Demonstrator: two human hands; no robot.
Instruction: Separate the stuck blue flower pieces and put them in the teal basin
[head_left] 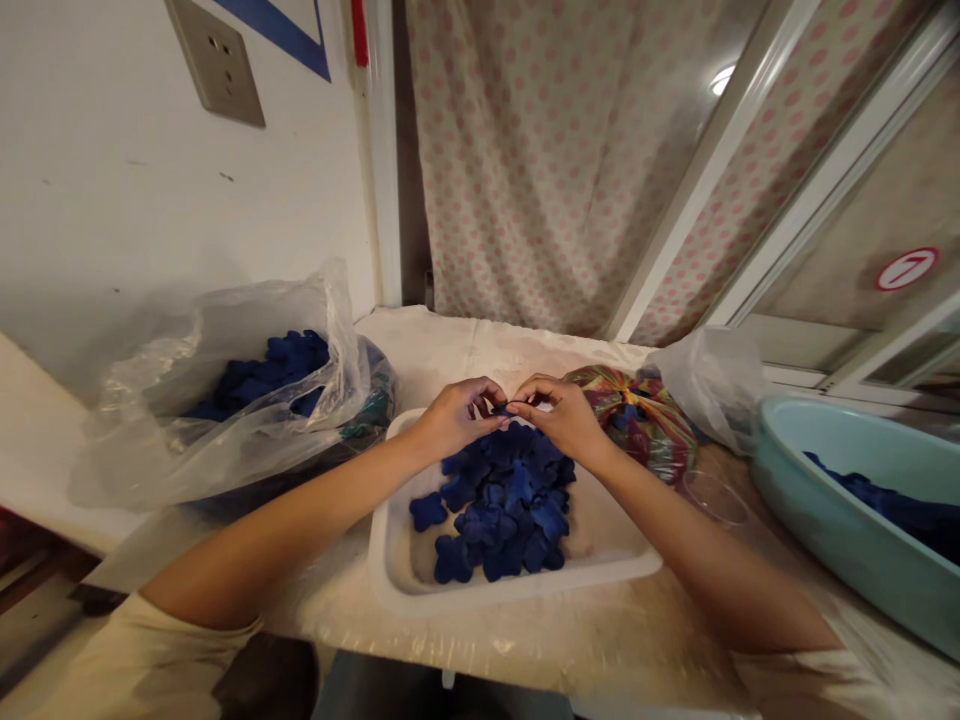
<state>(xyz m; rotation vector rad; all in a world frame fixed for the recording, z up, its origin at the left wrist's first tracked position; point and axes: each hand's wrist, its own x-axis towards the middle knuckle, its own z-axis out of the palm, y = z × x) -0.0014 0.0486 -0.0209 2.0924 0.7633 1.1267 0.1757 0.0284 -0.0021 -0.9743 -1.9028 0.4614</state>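
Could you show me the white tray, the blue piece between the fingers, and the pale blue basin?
White tray [525,588], head view, front rim.
Blue piece [501,409], head view, part showing between the fingertips.
Pale blue basin [806,510], head view, outer wall.

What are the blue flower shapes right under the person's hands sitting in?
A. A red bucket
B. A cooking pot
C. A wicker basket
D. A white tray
D: the blue flower shapes lie in a white tray, just below the left hand and the right hand.
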